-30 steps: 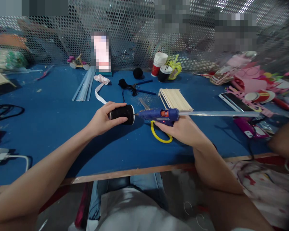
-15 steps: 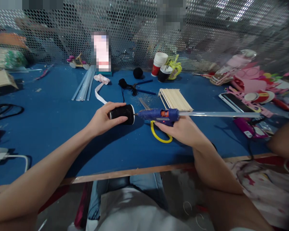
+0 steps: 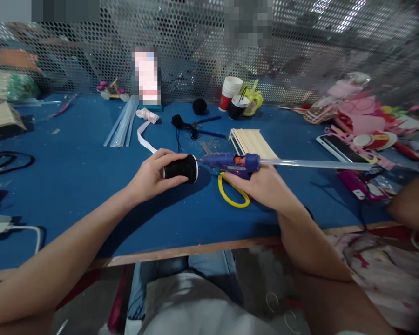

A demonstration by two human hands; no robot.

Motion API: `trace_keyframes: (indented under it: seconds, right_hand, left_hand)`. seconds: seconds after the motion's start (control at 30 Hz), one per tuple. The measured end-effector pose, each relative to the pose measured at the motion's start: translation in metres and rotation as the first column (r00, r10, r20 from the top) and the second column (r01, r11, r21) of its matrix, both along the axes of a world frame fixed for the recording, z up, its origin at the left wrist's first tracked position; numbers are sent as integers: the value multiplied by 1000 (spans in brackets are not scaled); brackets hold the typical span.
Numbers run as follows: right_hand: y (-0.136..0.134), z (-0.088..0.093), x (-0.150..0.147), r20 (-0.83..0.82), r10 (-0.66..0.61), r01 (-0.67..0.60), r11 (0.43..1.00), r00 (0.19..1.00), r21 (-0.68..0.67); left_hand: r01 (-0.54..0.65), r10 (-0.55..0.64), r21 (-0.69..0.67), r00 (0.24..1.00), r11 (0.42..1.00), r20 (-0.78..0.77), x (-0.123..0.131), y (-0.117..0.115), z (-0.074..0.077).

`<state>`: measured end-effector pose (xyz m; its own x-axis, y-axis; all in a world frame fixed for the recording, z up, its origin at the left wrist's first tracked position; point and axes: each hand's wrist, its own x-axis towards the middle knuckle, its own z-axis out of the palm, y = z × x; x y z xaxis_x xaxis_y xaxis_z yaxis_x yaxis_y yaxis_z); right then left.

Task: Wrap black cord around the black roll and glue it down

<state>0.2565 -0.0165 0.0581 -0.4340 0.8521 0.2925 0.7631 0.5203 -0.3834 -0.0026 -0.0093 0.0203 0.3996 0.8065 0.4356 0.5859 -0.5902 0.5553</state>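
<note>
My left hand (image 3: 153, 176) grips a small paper cup (image 3: 180, 169) wrapped in black, tipped on its side with its white rim to the right. In my right hand (image 3: 263, 184) is a blue hot glue gun (image 3: 226, 161) with a small red light lit. A long clear glue stick (image 3: 317, 163) sticks out of its back. The gun's nozzle points left, right by the cup's rim; I cannot tell whether they touch. Below the gun lie scissors, their yellow handle (image 3: 233, 202) showing and the rest partly hidden.
Behind my hands are black yarn (image 3: 177, 122), a black ball (image 3: 199, 106), blue-handled pliers (image 3: 209, 133), a stick panel (image 3: 253, 142) and stacked cups (image 3: 232, 86). Spare glue sticks (image 3: 122, 125) and white ribbon (image 3: 144, 138) lie left. A phone (image 3: 342, 149) and another person's arm (image 3: 412, 204) are at right.
The black-wrapped cup in my left hand has moved slightly right and down and turned a little. The glue gun has shifted slightly, its nozzle now near the rim's upper part.
</note>
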Motion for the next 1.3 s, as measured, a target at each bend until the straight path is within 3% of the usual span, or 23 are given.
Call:
trace_keyframes:
  seconds: [0.47,0.7,0.83,1.0,1.1,1.3]
  right_hand:
    - [4,-1,-4,-27,-10,10,1000,1000,1]
    - [11,2,3,-260,-168,129,978,951,-162]
    - [32,2,23,-400,-262,249,965,878,-85]
    - [69,-1,50,-87,-604,608,794,792,18]
    - [83,-5,55,19,-661,661,750,750,10]
    - [92,-16,53,183,-668,675,737,722,29]
  left_hand:
    - [84,-84,3,995,996,-52,3,-5,3]
    - [35,-33,-46,999,998,28,2,-2,0]
    - [10,-7,-58,998,998,56,1,0,-1]
    - [9,-5,-55,997,998,77,2,0,-2]
    - [15,-11,-49,997,999,72,2,0,-3]
    - [21,-19,-40,998,999,64,2,-1,-3]
